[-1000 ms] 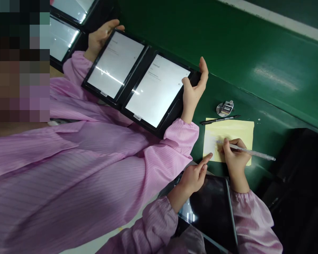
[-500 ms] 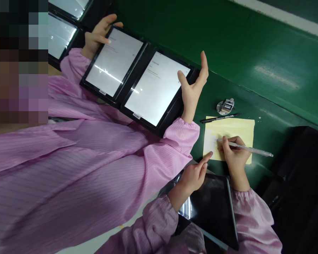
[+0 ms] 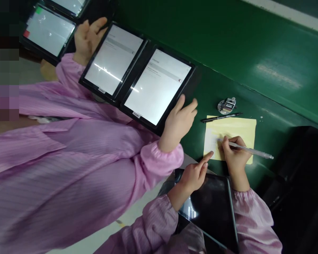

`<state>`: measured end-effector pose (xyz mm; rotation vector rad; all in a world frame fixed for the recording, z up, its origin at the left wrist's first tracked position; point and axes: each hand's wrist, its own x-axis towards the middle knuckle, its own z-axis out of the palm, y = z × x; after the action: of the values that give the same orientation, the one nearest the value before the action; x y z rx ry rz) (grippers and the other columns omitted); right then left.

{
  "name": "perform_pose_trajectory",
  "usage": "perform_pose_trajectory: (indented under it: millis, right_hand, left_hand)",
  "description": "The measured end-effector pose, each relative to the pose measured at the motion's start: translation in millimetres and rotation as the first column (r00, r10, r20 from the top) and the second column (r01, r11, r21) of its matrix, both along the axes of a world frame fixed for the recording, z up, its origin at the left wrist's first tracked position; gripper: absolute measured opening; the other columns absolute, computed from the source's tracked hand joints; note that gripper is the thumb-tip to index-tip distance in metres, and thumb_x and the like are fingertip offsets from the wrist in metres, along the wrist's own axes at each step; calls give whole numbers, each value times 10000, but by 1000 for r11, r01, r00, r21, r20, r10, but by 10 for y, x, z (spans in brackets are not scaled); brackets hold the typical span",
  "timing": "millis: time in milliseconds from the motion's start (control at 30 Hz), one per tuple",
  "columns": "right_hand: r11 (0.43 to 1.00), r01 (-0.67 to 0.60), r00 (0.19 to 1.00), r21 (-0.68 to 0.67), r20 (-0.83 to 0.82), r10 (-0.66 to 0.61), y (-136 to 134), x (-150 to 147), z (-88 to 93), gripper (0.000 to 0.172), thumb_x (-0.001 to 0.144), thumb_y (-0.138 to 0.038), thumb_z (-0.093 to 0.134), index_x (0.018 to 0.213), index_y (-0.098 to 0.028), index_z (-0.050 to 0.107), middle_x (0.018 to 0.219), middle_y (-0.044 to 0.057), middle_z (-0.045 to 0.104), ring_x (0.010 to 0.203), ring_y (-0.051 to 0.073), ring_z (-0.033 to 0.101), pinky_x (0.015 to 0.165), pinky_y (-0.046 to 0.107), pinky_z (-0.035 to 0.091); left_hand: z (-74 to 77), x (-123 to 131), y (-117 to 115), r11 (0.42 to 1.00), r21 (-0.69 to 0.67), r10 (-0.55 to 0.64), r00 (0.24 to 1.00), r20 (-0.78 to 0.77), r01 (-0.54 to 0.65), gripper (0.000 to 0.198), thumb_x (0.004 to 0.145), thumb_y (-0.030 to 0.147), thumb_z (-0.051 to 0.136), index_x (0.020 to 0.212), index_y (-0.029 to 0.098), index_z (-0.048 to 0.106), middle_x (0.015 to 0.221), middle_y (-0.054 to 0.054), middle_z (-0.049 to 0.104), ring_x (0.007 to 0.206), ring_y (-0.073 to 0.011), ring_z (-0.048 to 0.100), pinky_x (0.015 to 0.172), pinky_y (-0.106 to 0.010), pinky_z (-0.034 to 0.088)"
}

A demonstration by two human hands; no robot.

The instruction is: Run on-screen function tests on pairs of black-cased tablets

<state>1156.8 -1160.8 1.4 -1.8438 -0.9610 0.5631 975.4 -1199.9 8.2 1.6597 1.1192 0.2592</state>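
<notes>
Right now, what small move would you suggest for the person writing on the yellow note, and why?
Probably lower the left hand's fingers onto the yellow note to steady it: the right hand's pen is at the sheet, it seems loose on the green bench, and those fingers reach its lower edge.

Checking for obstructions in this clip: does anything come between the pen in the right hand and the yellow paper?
Nothing visible does: the right hand holds the pen with its tip at the yellow paper, and the black pen lies off at the paper's far edge.
</notes>
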Motion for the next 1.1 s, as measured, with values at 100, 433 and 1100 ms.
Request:
perform_pose_trajectory:
  millis: [100,433,1100]
  right_hand:
    - [1000,-10,1000,-7,-4,10,-5,-3,-16,416,890,-542,669,661,-227,522,536,24,607,446,151,584,464,248,473]
    - [1000,-23,999,-5,31,23,-16,20,7,395,863,-499,675,632,-222,511,500,8,570,417,137,536,431,236,419]
    - [1000,23,1000,15,21,-23,-25,53,-47,390,867,-476,669,626,-224,494,501,19,580,425,153,577,444,235,427]
  left_hand:
    - [15,8,4,1000,0,6,1000,-19,-6,564,1114,283,276,1618,197,516,1514,-67,641,867,-241,807,886,-389,646]
    - [-17,23,-22,1000,30,7,1000,-12,-6,556,1114,303,305,1635,266,497,1508,-47,646,848,-238,810,841,-386,655]
    - [-163,46,-75,998,61,-10,1000,3,10,585,1129,369,245,1634,207,491,1549,-75,604,1039,-232,805,959,-373,637]
